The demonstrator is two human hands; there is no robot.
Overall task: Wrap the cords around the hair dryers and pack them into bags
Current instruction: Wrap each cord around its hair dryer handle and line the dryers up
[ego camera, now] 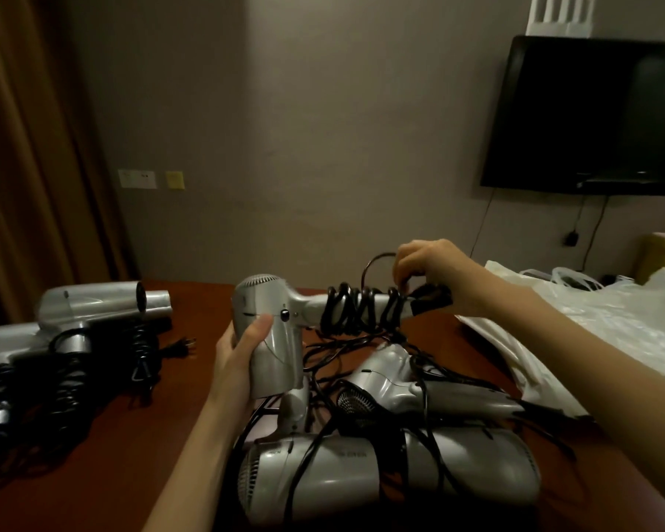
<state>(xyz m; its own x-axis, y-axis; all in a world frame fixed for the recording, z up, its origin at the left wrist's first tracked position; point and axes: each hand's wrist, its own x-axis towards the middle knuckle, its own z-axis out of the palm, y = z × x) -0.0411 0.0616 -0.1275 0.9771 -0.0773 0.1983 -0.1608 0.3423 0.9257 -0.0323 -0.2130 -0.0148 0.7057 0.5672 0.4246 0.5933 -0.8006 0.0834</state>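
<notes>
Nearest, unwrapped silver dryers (392,470) lie tangled on the brown table (123,435), while above them the left hand (242,351) grips the held hair dryer (269,332) by its barrel and the right hand (430,274) pinches its black cord (361,305), coiled around the handle.

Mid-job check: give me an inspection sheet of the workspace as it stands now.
Surface: brown table, dim light.
Job's things: held dryer with cord coiled round its handle; loose dryers in front; wound dryers at left; plastic bags at right.
Clutter: nothing seen.
Grips: left hand holds the dryer's body; right hand pinches the cord near the handle's end.
Cables: tangled cords under the held dryer; a plug lies at left.
Surroundings: wall television, curtain, wall sockets.
</notes>
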